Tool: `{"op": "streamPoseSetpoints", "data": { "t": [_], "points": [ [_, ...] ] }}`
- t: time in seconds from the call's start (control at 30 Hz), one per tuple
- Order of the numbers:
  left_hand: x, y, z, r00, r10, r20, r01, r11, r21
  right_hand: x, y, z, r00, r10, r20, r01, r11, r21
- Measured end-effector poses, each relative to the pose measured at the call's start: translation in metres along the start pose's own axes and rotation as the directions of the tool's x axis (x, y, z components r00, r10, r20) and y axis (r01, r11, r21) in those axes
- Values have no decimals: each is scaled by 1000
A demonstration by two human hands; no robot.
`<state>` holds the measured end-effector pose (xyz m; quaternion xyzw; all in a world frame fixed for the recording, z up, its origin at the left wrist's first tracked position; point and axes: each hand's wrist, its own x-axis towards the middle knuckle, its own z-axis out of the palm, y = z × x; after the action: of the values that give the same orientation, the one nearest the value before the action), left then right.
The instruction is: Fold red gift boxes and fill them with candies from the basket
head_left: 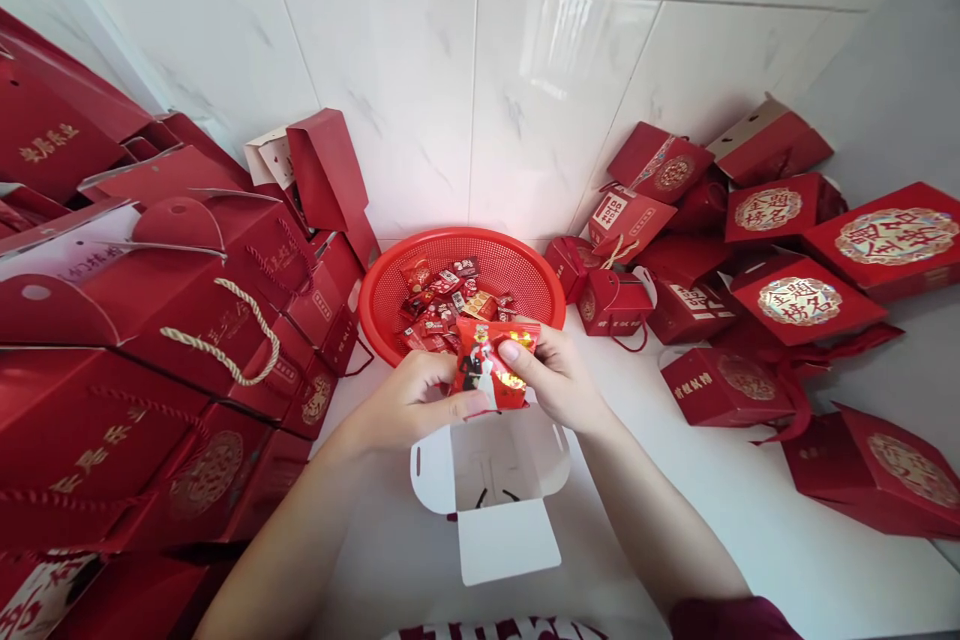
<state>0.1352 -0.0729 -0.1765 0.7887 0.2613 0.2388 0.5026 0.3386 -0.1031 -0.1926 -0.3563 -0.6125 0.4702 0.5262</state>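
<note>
A red candy packet [484, 370] printed with a couple figure and gold lettering is held between both hands. My left hand [431, 395] grips its left side, thumb along the lower front. From the right, my right hand [559, 375] pinches it with the thumb pressed on its face. Just below the packet stands an open gift box [510, 545], its white inside and spread flaps facing up, with dark cord ends showing inside. Behind the hands sits a red plastic basket [525, 270] with several small wrapped candies [442, 300] in it.
Many red gift boxes [255, 270] with rope handles are stacked along the left. More red boxes [799, 300] are piled on the right of the white tabletop [645, 460]. A tiled wall [375, 50] closes off the back.
</note>
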Motion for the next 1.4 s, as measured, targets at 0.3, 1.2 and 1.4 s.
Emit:
{"op": "streamPoseSetpoints", "data": {
  "t": [0.3,1.2,1.4],
  "points": [
    [-2,-6,-5,995,-14,-103,-9,976,-218,2,8,1,965,64,255,-78,996,47],
    [0,3,10,981,-126,-150,42,884,-466,-5,8,11,973,5,232,3,999,-38],
    [0,0,10,966,-100,-238,6,931,-365,-5,-1,5,976,-17,218,43,992,-115]
  ]
}}
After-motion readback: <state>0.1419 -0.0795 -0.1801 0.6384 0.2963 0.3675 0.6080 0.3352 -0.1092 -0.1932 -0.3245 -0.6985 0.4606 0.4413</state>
